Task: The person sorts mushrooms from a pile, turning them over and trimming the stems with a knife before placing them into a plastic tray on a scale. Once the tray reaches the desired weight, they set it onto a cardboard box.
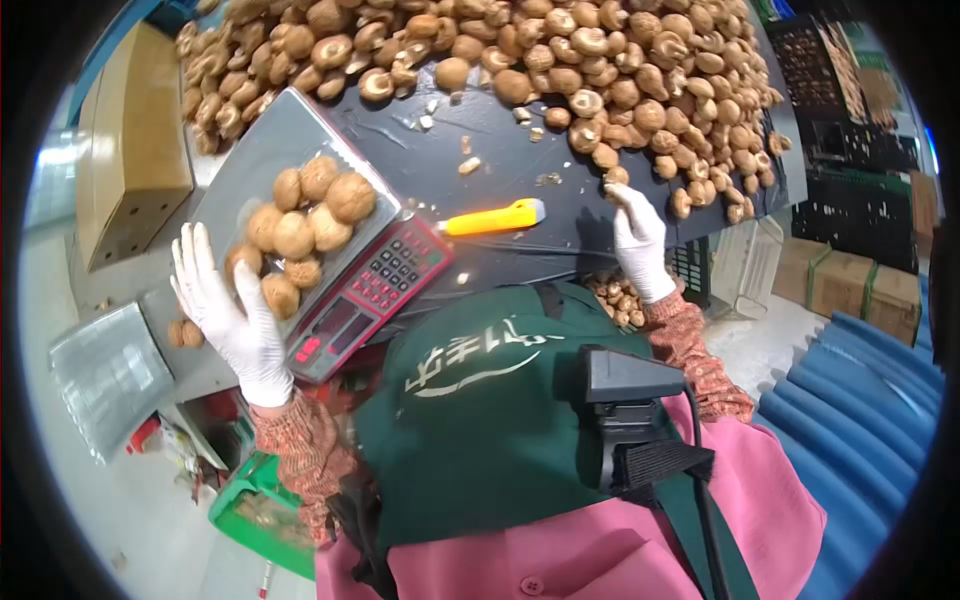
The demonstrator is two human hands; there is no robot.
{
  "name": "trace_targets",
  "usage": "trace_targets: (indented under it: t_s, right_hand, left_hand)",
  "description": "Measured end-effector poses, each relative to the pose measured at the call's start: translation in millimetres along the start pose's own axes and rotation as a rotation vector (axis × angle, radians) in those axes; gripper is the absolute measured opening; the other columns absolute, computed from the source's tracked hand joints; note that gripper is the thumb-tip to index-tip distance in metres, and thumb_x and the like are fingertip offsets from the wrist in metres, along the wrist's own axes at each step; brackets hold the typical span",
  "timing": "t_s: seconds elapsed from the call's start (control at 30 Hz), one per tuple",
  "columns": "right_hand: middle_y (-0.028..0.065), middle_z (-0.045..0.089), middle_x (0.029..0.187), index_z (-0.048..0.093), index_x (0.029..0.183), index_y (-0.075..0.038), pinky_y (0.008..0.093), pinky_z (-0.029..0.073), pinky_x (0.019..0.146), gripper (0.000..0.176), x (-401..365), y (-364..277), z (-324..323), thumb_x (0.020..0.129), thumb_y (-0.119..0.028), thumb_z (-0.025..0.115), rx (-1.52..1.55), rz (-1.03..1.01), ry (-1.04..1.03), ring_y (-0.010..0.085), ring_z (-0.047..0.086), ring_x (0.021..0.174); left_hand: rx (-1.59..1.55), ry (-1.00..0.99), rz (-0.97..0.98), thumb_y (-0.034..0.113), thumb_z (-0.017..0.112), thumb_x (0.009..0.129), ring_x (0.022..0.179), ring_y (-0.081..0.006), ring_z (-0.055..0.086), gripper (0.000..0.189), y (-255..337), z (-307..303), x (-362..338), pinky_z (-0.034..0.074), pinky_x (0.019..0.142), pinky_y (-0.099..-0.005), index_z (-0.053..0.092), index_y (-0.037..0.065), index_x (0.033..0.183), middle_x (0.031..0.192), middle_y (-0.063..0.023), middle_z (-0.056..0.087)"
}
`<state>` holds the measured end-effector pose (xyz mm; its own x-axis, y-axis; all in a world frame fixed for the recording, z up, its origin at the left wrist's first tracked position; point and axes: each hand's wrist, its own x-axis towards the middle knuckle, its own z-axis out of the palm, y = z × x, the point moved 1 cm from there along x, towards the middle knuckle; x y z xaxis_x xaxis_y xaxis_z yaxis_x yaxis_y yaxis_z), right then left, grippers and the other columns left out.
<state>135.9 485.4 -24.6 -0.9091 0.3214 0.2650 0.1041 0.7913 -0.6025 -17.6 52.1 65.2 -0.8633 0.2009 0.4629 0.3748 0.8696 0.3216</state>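
My left hand (pixel 240 325), in a white glove, is spread at the left edge of a red weighing scale (pixel 345 325). Its thumb reaches beside several brown mushrooms (pixel 293 235) grouped on the metal platform. In a matching white glove, my right hand (pixel 640 240) has its fingertips pinched on a small mushroom (pixel 616 177) at the near edge of a large mushroom pile (pixel 600 75). Between the hands, a yellow-handled knife (pixel 493 217) lies on the black table cover, its tip beside the scale's keypad.
Stem scraps (pixel 468 165) dot the black cover (pixel 420 170). A cardboard box (pixel 140 140) stands at the left, above a stack of clear plastic bags (pixel 110 365). Below the table are a green crate (pixel 265 510) and more mushrooms (pixel 618 298). Dark crates (pixel 855 225) stand at the right.
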Motion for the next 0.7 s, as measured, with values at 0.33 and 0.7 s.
trace_targets:
  t_s: [0.33,0.7]
  right_hand:
    - [0.0145,0.069,0.117,0.065,0.120,-0.001,0.0341,0.050,0.097,0.033,16.8,-20.6,23.7,0.092,0.009,0.050,0.119,-0.041,-0.059,0.0277,0.066,0.110]
    - [0.0067,0.067,0.102,0.060,0.124,0.003,0.0235,0.053,0.073,0.031,93.7,-171.9,108.2,0.097,-0.013,0.060,0.838,0.420,-0.722,0.0084,0.063,0.080]
  left_hand:
    - [-0.133,-0.195,-0.038,0.023,0.063,0.093,0.145,-0.0352,0.032,0.066,8.9,17.9,-2.9,0.021,0.120,-0.0493,0.038,-0.001,0.150,0.155,-0.0192,0.038]
    - [-0.726,-0.226,-1.087,0.012,0.061,0.098,0.067,-0.0103,0.063,0.032,-47.6,-35.6,-92.8,0.051,0.061,-0.0233,0.056,-0.003,0.126,0.088,-0.0047,0.066]
